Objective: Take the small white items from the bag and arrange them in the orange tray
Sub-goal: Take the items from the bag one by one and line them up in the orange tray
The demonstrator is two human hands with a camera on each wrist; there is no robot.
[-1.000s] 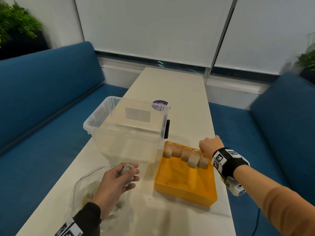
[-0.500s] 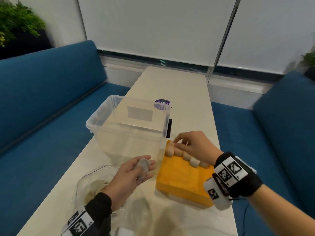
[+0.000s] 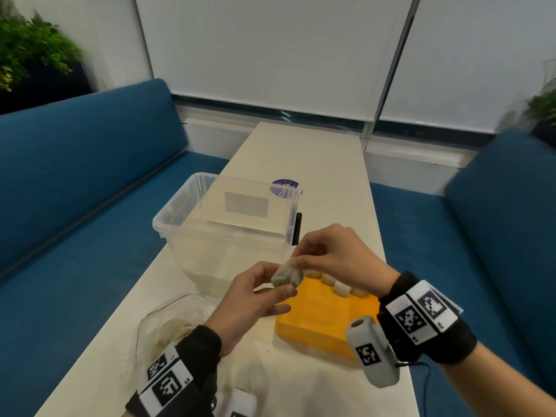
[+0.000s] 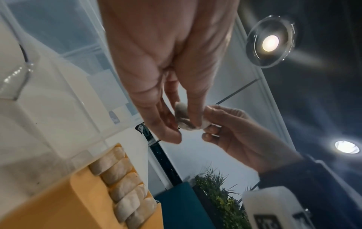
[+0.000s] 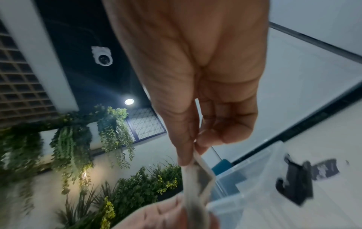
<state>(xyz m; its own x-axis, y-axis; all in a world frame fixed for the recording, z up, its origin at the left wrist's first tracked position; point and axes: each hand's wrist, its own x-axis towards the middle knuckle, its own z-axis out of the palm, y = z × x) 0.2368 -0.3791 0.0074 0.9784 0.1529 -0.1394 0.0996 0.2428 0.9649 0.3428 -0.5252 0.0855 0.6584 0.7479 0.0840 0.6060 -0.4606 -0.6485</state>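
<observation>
Partly hidden behind the right hand (image 3: 340, 260) at 3 o'clock: the row of white items (image 3: 341, 288) along the orange tray's (image 3: 325, 323) far wall. Cut off at the 6 o'clock edge: the clear bag (image 3: 168, 323). Smeared by motion in the right wrist view: the black object (image 5: 295, 184) on the worktop (image 3: 316, 164).

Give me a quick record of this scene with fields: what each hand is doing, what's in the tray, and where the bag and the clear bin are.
left hand: holds a small white packet from below
right hand: pinches the same packet from above
packet position: in the air above the near left corner of the orange tray
tray contents: one row of white items along its far edge
clear bag: on the table, near left, by the left wrist
clear bin: left of the tray and behind it, lid off
</observation>
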